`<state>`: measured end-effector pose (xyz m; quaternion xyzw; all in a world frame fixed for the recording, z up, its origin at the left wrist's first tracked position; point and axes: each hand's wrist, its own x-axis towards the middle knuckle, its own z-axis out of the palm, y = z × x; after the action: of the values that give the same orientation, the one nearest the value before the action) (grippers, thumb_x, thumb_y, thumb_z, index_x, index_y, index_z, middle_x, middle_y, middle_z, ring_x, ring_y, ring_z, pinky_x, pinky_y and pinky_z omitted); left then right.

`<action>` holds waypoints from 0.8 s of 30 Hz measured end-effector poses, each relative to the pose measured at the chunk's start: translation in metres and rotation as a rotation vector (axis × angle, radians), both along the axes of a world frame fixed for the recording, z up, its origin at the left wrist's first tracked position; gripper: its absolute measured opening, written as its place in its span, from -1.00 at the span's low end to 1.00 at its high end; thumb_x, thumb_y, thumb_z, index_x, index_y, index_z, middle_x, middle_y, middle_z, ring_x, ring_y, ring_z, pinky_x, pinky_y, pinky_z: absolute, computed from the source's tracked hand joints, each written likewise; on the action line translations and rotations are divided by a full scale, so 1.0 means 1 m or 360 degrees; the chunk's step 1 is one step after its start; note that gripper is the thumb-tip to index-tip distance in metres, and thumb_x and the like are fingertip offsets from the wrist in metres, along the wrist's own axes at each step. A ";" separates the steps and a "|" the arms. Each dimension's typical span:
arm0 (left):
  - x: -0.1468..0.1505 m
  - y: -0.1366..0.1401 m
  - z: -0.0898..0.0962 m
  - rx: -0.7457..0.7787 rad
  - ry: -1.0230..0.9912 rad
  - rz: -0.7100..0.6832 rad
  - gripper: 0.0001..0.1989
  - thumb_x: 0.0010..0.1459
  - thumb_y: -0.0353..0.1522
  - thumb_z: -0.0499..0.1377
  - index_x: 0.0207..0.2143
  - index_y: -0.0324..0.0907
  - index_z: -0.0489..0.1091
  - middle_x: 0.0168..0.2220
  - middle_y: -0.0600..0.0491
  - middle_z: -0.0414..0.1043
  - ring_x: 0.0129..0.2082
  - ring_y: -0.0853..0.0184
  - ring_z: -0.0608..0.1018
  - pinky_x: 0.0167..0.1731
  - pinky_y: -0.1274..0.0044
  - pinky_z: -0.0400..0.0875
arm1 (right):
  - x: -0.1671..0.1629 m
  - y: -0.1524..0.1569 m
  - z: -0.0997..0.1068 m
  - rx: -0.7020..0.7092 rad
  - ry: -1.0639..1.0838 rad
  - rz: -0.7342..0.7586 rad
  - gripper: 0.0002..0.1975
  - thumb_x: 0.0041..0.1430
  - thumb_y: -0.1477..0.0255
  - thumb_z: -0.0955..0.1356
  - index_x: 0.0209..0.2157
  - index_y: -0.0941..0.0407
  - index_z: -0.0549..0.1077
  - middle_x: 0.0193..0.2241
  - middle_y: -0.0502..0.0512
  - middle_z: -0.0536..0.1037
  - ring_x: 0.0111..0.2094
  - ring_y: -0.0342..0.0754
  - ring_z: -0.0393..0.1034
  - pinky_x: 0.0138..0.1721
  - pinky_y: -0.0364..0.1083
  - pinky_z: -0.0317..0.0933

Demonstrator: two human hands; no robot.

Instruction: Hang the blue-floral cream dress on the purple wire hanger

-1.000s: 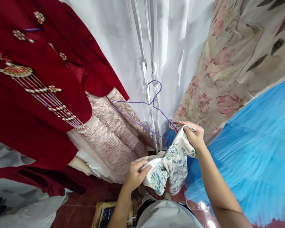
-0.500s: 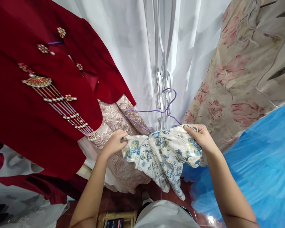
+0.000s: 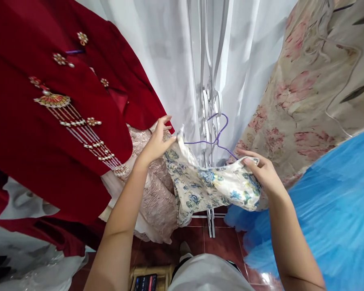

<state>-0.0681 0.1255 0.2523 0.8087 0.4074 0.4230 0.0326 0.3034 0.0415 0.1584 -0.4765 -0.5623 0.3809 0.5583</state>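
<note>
A small white dress (image 3: 214,186) with a blue floral print hangs partly on a purple wire hanger (image 3: 222,129), whose hook goes up to the white rack fittings. My right hand (image 3: 262,171) pinches the dress's upper right edge, thumb in front and fingers behind. At the upper left strap, my left hand (image 3: 157,143) has its fingers spread, with the thumb tip at the fabric. The left end of the hanger is hidden behind the dress.
A red velvet jacket (image 3: 94,101) with beaded ornaments and a pink brocade garment (image 3: 156,198) hang at left. At right are a floral beige garment (image 3: 291,105) and blue tulle (image 3: 330,202). Below is a wooden stool (image 3: 164,279) holding a dark item.
My left hand has moved up and to the right, raising the left strap side. The dress has unfolded, and the lower rack posts now show beneath it. My right hand keeps its hold.
</note>
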 end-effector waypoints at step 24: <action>0.118 -0.076 -0.103 0.0391 0.0021 0.0125 -0.77 0.42 -0.32 0.01 -0.16 -0.17 0.45 -0.24 -0.05 0.52 -0.17 0.24 0.54 -0.10 0.39 0.42 | 0.107 -0.139 -0.051 0.0243 0.0503 -0.0169 -0.69 0.08 0.07 0.45 -0.29 0.01 0.59 -0.47 0.19 0.54 -0.51 0.13 0.38 -0.54 0.03 0.19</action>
<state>0.0503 0.0491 0.1496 0.7927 0.3842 0.4654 -0.0861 0.4106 -0.0978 0.1078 -0.3959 -0.4689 0.3773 0.6936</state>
